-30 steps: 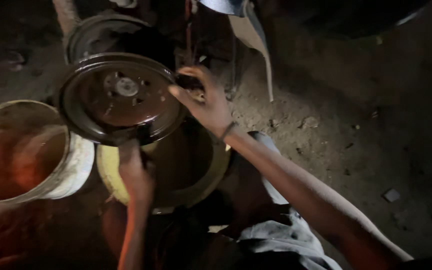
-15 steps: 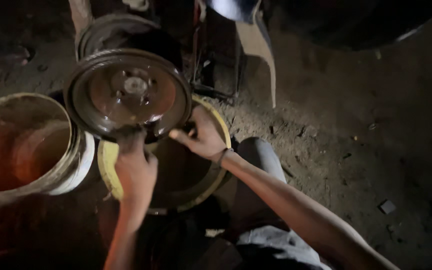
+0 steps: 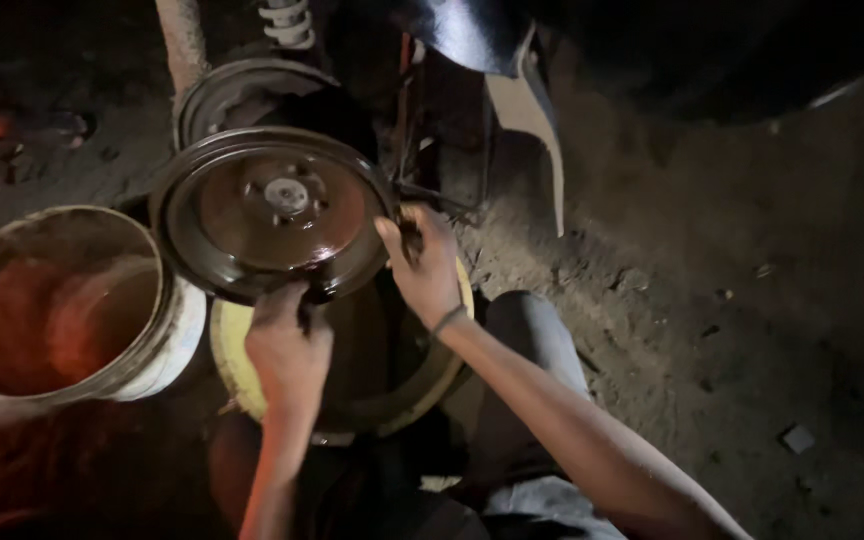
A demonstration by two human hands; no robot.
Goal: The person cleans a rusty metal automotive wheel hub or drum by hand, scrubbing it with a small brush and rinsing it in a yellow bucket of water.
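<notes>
dim, patchy light falls on a dirt floor (image 3: 712, 300).

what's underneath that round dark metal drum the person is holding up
Under the round dark metal drum, held by the left hand and right hand, sits a yellow-rimmed basin. Its dark inside shows partly; the drum and hands cover the rest.

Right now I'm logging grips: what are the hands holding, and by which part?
Both hold the round metal drum by its rim: left hand at the bottom edge, right hand at the right edge, over a yellow basin.
</notes>
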